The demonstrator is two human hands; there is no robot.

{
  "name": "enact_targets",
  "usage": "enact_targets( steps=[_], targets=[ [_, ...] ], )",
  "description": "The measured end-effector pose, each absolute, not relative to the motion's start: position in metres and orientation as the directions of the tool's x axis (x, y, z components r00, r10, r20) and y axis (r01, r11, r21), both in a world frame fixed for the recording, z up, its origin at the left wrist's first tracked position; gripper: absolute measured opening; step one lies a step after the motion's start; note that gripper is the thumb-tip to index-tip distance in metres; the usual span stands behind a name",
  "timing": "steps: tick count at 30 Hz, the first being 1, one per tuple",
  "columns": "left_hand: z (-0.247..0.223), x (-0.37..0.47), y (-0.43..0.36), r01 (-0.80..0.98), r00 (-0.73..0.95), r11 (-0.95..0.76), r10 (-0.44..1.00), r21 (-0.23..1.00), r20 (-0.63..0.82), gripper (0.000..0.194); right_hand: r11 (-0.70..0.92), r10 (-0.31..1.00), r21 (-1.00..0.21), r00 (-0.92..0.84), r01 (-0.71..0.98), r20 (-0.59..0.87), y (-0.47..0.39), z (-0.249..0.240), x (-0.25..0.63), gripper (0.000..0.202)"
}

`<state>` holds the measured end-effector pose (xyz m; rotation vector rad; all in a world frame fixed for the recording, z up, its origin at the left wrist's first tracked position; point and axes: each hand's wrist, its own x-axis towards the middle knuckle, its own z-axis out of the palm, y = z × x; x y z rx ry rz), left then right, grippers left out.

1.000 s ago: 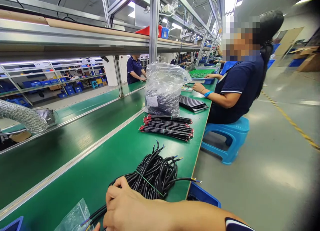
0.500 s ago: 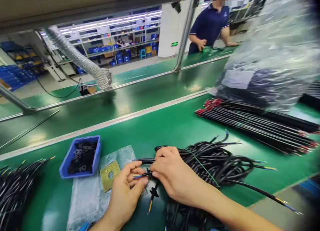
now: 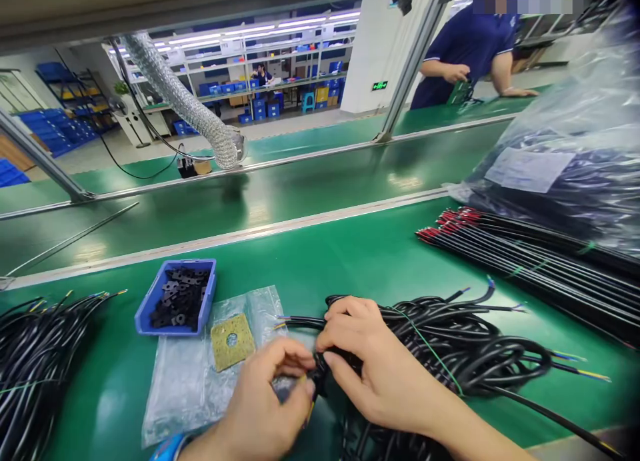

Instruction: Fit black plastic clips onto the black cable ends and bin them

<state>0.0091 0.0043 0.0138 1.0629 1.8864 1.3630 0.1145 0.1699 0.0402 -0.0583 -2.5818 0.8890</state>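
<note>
Bin at ten o'clock holds black parts; clear bag at two o'clock, dark contents unclear. I pinch cable at dial's centre, left hand and right hand close together on it.

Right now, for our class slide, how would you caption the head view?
Left hand and right hand handle black multicore cables near a blue bin of small black parts.
</note>
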Motion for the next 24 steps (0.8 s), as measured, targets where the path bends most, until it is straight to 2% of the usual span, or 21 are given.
enact_targets(
  steps=[4, 6, 9, 11, 14, 16, 17, 19, 21, 24],
  targets=[
    [0.004, 0.011, -0.006, 0.456, -0.174, -0.071, 0.970, 0.887, 0.168, 0.028, 0.846, 0.253, -0.532, -0.851, -0.037, 0.461, 0.169, 0.032, 0.108, 0.017],
    [-0.002, 0.013, -0.007, 0.482, -0.084, -0.170, 0.968, 0.860, 0.238, 0.029, 0.887, 0.238, -0.461, -0.849, -0.008, 0.472, 0.168, 0.027, 0.104, 0.028],
    [0.004, 0.011, -0.007, 0.560, -0.118, -0.211, 0.937, 0.801, 0.330, 0.031, 0.916, 0.195, -0.401, -0.847, -0.024, 0.495, 0.168, 0.020, 0.101, 0.027],
    [0.022, 0.001, -0.009, 0.644, -0.186, -0.208, 0.891, 0.736, 0.414, 0.024, 0.924, 0.155, -0.378, -0.847, -0.058, 0.509, 0.170, 0.018, 0.102, 0.022],
    [0.054, -0.035, -0.017, 0.790, -0.387, -0.025, 0.754, 0.613, 0.530, 0.017, 0.949, 0.056, -0.299, -0.877, -0.103, 0.478, 0.176, 0.015, 0.103, 0.015],
    [0.068, -0.071, -0.027, 0.787, -0.588, 0.295, 0.627, 0.542, 0.512, 0.015, 0.963, 0.007, -0.242, -0.888, -0.118, 0.461, 0.179, 0.013, 0.104, 0.010],
    [0.070, -0.090, -0.032, 0.744, -0.666, 0.467, 0.575, 0.478, 0.475, 0.017, 0.968, -0.004, -0.221, -0.886, -0.120, 0.463, 0.180, 0.012, 0.104, 0.009],
    [0.067, -0.124, -0.042, 0.672, -0.721, 0.704, 0.550, 0.232, 0.421, 0.021, 0.974, -0.022, -0.190, -0.881, -0.126, 0.472, 0.180, 0.011, 0.105, 0.009],
    [0.058, -0.147, -0.049, 0.645, -0.730, 0.757, 0.567, 0.107, 0.383, 0.022, 0.977, -0.031, -0.170, -0.878, -0.127, 0.478, 0.181, 0.011, 0.105, 0.009],
    [0.047, -0.157, -0.050, 0.652, -0.718, 0.757, 0.600, 0.042, 0.352, 0.024, 0.980, -0.039, -0.152, -0.870, -0.130, 0.492, 0.181, 0.010, 0.105, 0.009]
  ],
)
